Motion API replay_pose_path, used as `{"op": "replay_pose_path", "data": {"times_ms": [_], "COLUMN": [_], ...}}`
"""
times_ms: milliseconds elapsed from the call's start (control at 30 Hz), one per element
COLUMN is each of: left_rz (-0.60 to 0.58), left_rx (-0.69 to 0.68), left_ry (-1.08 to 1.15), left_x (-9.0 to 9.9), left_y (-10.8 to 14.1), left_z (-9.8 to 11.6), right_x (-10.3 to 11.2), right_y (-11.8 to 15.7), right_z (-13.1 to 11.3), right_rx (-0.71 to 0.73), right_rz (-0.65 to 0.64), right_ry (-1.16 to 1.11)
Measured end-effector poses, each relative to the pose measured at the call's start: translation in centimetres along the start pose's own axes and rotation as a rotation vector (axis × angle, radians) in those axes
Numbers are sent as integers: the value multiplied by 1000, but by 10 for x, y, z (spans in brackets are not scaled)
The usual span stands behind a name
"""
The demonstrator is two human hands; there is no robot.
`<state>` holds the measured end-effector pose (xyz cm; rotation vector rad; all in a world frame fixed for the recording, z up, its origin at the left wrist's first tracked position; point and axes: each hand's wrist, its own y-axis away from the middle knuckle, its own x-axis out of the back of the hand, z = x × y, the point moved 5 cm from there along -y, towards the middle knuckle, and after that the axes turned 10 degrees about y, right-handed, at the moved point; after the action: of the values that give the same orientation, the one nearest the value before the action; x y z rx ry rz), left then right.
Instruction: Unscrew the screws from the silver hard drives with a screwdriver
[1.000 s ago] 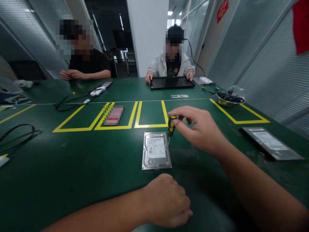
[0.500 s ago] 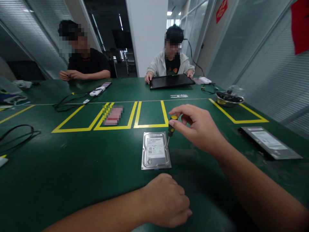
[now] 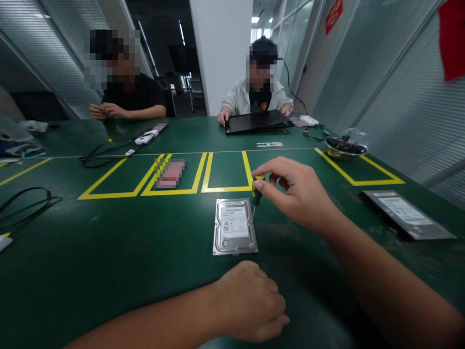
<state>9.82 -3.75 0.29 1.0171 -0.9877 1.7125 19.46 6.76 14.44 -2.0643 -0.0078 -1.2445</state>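
Note:
A silver hard drive (image 3: 235,228) with a white label lies flat on the green table (image 3: 109,271). My right hand (image 3: 290,191) pinches the yellow and black handle of a small screwdriver (image 3: 257,191) between thumb and index finger. The screwdriver stands nearly upright, its tip at the drive's right edge, towards the upper corner. In front of the drive, on the near side, my left hand (image 3: 252,303) rests with its fingers curled into a loose fist, not touching the drive. Nothing shows in it, and its palm side is hidden.
Another drive (image 3: 407,213) lies at the right. Behind it is a metal bowl (image 3: 345,149) of dark parts. A phone (image 3: 171,174) lies within yellow tape. Across the table, one person (image 3: 134,97) sits at left; another holds a black panel (image 3: 257,122). Cables (image 3: 29,194) lie at left.
The screwdriver handle has turned slightly between my right thumb and index finger, which have shifted a little. The far person's black panel is tilted slightly differently. My left hand has stayed put.

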Motion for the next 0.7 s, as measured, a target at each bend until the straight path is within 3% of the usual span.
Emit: {"op": "replay_pose_path", "data": {"times_ms": [533,600,700], "left_rz": [13,5,-8], "left_rx": [-3,2,13], "left_ry": [-9,-13,-10], "left_x": [-1,-1,-2], "left_y": [0,0,0], "left_z": [0,0,-1], "right_x": [-8,-10,-28], "right_y": [-1,0,9], "right_z": [7,9,6], "right_rx": [-32,-20,64], "right_rz": [-52,-135,-408], "right_ry": [60,90,97]}}
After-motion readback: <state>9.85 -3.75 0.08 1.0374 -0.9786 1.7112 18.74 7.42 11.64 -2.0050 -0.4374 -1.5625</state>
